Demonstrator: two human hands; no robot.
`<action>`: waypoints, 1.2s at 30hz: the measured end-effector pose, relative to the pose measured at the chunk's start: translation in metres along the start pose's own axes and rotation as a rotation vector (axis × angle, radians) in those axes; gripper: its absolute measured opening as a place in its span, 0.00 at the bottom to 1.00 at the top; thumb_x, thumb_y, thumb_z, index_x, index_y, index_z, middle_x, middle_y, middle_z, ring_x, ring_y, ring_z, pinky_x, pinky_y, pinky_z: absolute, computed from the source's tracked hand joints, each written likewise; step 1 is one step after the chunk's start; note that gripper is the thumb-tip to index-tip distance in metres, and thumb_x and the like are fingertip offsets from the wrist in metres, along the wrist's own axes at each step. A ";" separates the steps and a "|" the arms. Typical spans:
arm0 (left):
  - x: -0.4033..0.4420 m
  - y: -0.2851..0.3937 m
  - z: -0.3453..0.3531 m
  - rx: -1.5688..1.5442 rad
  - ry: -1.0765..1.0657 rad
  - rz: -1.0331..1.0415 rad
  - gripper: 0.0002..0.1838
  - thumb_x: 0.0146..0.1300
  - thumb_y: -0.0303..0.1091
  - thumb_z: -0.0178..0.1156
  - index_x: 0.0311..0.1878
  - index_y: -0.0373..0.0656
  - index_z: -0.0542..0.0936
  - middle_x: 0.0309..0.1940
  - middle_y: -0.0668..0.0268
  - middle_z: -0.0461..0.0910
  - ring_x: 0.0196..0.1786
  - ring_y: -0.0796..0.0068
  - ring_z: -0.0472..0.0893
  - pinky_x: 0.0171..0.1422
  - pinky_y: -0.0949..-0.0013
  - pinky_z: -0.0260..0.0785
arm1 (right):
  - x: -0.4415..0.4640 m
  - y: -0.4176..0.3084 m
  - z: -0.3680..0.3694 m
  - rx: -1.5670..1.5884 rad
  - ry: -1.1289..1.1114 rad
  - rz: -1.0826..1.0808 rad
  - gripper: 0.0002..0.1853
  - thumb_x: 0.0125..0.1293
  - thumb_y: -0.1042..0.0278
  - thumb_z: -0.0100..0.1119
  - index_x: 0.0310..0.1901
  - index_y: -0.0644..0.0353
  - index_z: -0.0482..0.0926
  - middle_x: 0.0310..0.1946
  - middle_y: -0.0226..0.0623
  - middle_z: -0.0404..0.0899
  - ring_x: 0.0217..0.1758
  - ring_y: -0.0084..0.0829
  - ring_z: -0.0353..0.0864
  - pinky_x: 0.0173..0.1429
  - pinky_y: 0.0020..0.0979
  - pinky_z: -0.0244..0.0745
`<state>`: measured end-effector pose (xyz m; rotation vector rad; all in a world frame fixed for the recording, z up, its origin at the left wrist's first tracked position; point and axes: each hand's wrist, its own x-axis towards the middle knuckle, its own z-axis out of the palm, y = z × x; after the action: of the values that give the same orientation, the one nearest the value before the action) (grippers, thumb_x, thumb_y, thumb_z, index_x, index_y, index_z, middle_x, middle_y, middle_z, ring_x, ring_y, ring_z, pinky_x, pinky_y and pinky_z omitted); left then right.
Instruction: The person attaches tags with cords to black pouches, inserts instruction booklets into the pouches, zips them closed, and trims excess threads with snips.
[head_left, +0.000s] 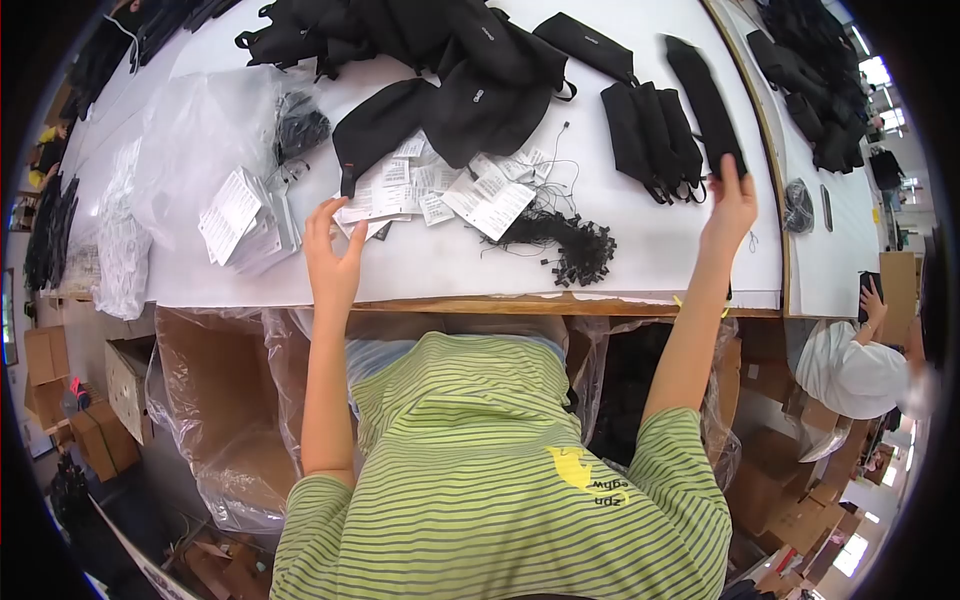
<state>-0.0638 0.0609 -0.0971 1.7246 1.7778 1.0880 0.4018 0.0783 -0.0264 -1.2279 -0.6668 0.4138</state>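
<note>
My right hand (731,208) grips the lower end of a slim black fabric pouch (704,98), slightly blurred at its far end. Just left of it lie several similar black pouches (650,140) in a row. My left hand (333,245) has its fingers apart at the table's near side, beside printed white paper tags (385,195). Close to its fingertips is the end of a black pouch (385,125) from the big pile; whether they touch it I cannot tell. A bunch of black tag strings (575,245) lies between my hands.
A heap of black pouches (470,60) covers the far side of the white table (420,270). Clear plastic bags (190,130) and a stack of tags (245,220) are at left. Plastic-lined cardboard boxes (220,400) stand below the edge. Another person (855,370) is at right.
</note>
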 end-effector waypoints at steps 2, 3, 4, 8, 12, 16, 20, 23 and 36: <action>0.003 -0.020 0.009 0.157 0.030 0.130 0.25 0.59 0.38 0.64 0.60 0.46 0.73 0.63 0.57 0.67 0.62 0.56 0.67 0.65 0.55 0.58 | 0.053 0.029 -0.027 -0.052 0.154 0.008 0.10 0.59 0.68 0.69 0.36 0.62 0.78 0.30 0.32 0.80 0.25 0.23 0.79 0.29 0.17 0.69; 0.003 -0.026 0.013 0.238 0.045 0.193 0.27 0.58 0.39 0.64 0.62 0.47 0.72 0.64 0.57 0.65 0.64 0.54 0.64 0.68 0.53 0.54 | 0.072 0.045 -0.038 -0.078 0.157 0.052 0.11 0.58 0.68 0.70 0.35 0.63 0.78 0.30 0.33 0.79 0.25 0.23 0.80 0.28 0.18 0.69; 0.003 -0.029 0.017 0.257 0.037 0.207 0.28 0.58 0.39 0.64 0.62 0.48 0.72 0.65 0.57 0.65 0.64 0.53 0.64 0.69 0.52 0.53 | 0.088 0.063 -0.049 -0.105 0.161 0.097 0.12 0.58 0.67 0.70 0.35 0.63 0.77 0.29 0.33 0.79 0.25 0.23 0.80 0.27 0.18 0.69; 0.002 -0.030 0.029 0.331 -0.005 0.213 0.28 0.58 0.41 0.64 0.63 0.50 0.71 0.64 0.57 0.65 0.65 0.52 0.63 0.71 0.48 0.49 | 0.104 0.103 -0.067 -0.620 0.172 0.474 0.19 0.55 0.60 0.72 0.40 0.65 0.77 0.31 0.35 0.77 0.30 0.29 0.82 0.30 0.24 0.73; 0.003 -0.035 0.026 0.304 0.006 0.176 0.22 0.59 0.39 0.63 0.57 0.49 0.76 0.62 0.58 0.68 0.64 0.54 0.65 0.70 0.50 0.52 | 0.050 0.061 -0.018 -1.017 0.389 -0.307 0.19 0.57 0.55 0.66 0.48 0.53 0.78 0.45 0.34 0.72 0.47 0.34 0.74 0.49 0.35 0.72; 0.010 -0.026 0.017 0.164 -0.050 0.162 0.13 0.60 0.34 0.62 0.48 0.48 0.81 0.61 0.60 0.70 0.62 0.57 0.68 0.66 0.56 0.58 | -0.030 0.060 0.043 -0.718 -0.768 -0.328 0.05 0.57 0.65 0.63 0.35 0.52 0.83 0.29 0.30 0.74 0.27 0.28 0.73 0.34 0.32 0.69; 0.010 0.010 -0.007 0.130 0.064 0.214 0.10 0.61 0.32 0.61 0.46 0.48 0.81 0.61 0.61 0.70 0.61 0.58 0.68 0.65 0.58 0.59 | -0.076 0.073 0.064 -0.992 -0.940 -0.287 0.06 0.56 0.65 0.65 0.33 0.53 0.80 0.30 0.32 0.76 0.32 0.36 0.77 0.38 0.35 0.72; 0.018 0.024 -0.040 0.297 0.292 0.338 0.09 0.61 0.32 0.61 0.45 0.49 0.81 0.60 0.61 0.71 0.62 0.58 0.67 0.67 0.56 0.56 | -0.075 0.077 0.067 -1.047 -0.972 -0.269 0.07 0.56 0.65 0.65 0.33 0.57 0.78 0.31 0.34 0.76 0.33 0.36 0.78 0.40 0.35 0.73; 0.055 -0.079 -0.131 0.575 0.243 -0.281 0.47 0.54 0.64 0.62 0.66 0.34 0.67 0.59 0.46 0.72 0.63 0.46 0.69 0.69 0.51 0.56 | -0.049 -0.003 0.107 0.060 -0.814 0.187 0.04 0.66 0.71 0.58 0.36 0.62 0.74 0.32 0.36 0.80 0.28 0.19 0.74 0.32 0.19 0.66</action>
<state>-0.2212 0.0905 -0.0683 1.6025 2.5864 0.7303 0.2942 0.1238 -0.0154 -1.0462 -1.2173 1.1103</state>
